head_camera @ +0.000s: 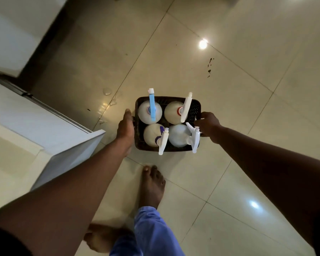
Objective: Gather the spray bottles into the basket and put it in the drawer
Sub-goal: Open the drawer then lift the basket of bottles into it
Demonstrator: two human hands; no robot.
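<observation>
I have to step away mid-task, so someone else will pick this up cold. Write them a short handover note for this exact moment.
Left hand: gripping the left side of the basket.
Right hand: gripping its right side.
Basket: dark, carried between both hands above the tiled floor.
Bottles: all four stand upright inside, the blue-trigger bottle and three white-trigger ones.
Done: gathering.
Left: place the basket in the white drawer, which stands open to the left.
</observation>
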